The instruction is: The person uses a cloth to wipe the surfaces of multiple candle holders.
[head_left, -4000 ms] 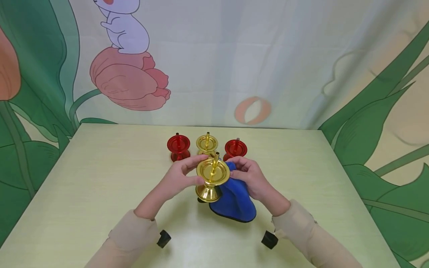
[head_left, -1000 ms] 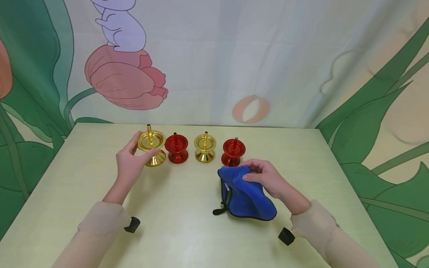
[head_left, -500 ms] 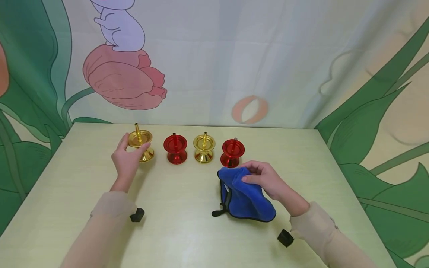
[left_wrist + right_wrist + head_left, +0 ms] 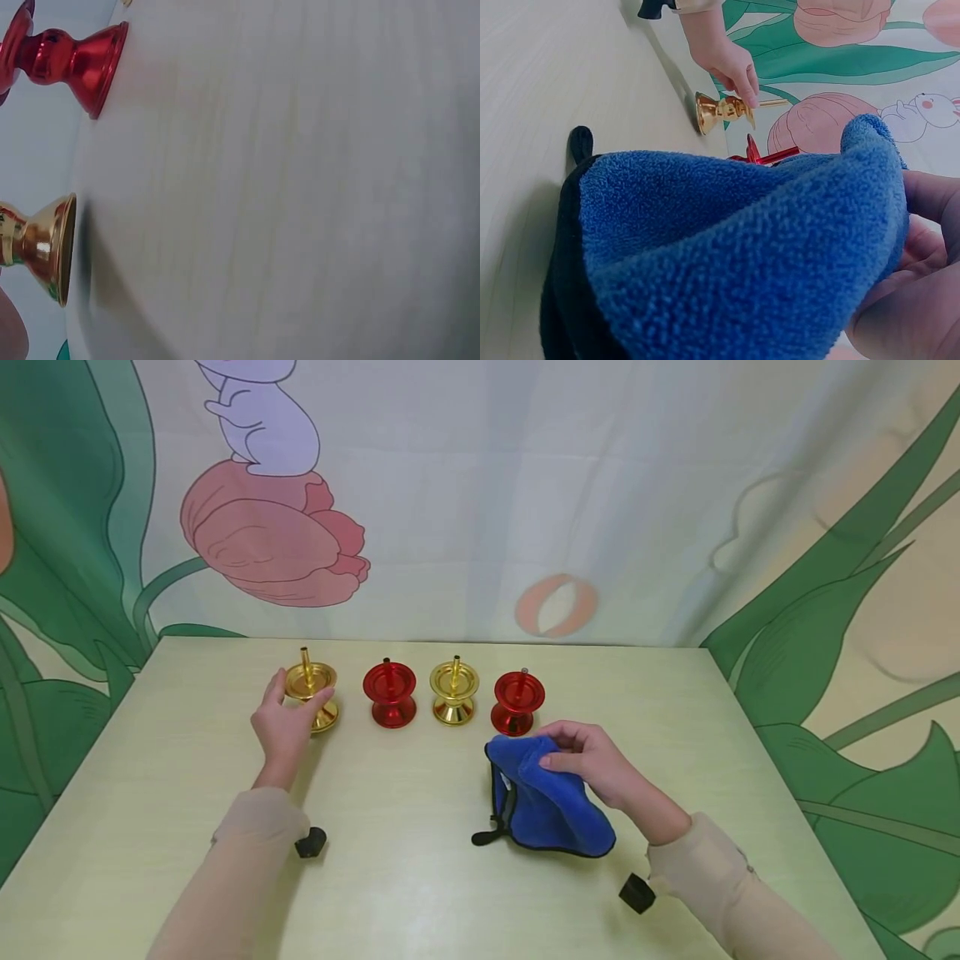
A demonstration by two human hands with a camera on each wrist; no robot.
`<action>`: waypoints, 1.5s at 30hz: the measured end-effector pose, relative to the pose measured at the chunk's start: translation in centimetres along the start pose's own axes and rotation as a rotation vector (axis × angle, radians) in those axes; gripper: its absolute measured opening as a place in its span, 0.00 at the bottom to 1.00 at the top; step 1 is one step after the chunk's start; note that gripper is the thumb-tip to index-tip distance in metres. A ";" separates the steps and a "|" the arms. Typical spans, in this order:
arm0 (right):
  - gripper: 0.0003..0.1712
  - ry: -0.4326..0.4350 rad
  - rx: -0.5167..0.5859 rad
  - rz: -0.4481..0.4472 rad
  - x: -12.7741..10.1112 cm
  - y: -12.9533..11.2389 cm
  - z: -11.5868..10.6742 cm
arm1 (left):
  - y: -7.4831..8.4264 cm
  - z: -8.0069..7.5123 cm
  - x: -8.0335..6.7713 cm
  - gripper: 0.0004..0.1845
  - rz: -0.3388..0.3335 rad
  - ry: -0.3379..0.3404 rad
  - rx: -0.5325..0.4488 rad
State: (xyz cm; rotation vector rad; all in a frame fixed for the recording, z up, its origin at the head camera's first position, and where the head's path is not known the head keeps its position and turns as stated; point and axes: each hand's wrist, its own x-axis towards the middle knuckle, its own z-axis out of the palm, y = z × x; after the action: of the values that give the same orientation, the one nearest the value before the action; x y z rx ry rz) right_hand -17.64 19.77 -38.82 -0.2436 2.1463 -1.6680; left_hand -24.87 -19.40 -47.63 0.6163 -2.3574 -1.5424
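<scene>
Left of the shiny red metal candlestick (image 4: 389, 693) on the surface (image 4: 420, 893), the left hand (image 4: 283, 722) grips a stiff, slippery-looking gold metal candlestick (image 4: 311, 692) by its waist, while the right hand (image 4: 596, 762) pinches the soft blue fleece cloth (image 4: 546, 797).

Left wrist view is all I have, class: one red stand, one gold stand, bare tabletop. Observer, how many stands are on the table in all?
Observer: Four in a row: gold candlestick, red candlestick, second gold candlestick, second red candlestick.
Operator: Is the left hand on any of them?
Observer: Yes, the left hand holds the gold candlestick at the left end of the row, which stands upright on the table.
Operator: And the right hand?
Observer: The right hand pinches a bunched blue cloth that rests on the table in front of the second red candlestick.
</scene>
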 end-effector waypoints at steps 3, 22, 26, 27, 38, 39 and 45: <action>0.22 0.001 0.002 0.002 0.0 0.0 0.0 | -0.2 -0.2 -0.1 0.49 0.000 -0.011 0.007; 0.22 -0.006 0.001 -0.003 -0.1 0.0 -0.1 | -1.4 -1.8 0.7 0.52 0.093 -0.162 0.100; 0.22 -0.005 0.001 -0.002 -0.2 0.0 -0.1 | -0.7 -1.7 0.4 0.56 0.123 -0.106 0.129; 0.22 -0.004 0.001 0.000 -0.2 0.0 -0.1 | -0.5 -1.7 0.2 0.56 0.138 -0.075 0.135; 0.21 0.004 -0.005 0.003 -0.2 -0.1 -0.3 | 3.1 0.5 -2.7 0.54 0.472 0.107 0.073; 0.21 0.004 -0.004 0.000 -0.2 -0.1 -0.4 | 3.2 0.8 -2.9 0.54 0.509 0.104 0.059; 0.21 0.016 0.014 -0.026 -0.5 -0.5 -0.8 | 3.7 2.6 -4.2 0.51 0.608 0.021 0.071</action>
State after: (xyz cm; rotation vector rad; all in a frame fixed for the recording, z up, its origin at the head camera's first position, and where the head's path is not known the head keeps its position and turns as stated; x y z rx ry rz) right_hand -17.64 20.56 -38.07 -0.2562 2.1513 -1.7039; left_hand -23.11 -14.05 -45.27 -0.0822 -2.2856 -1.1697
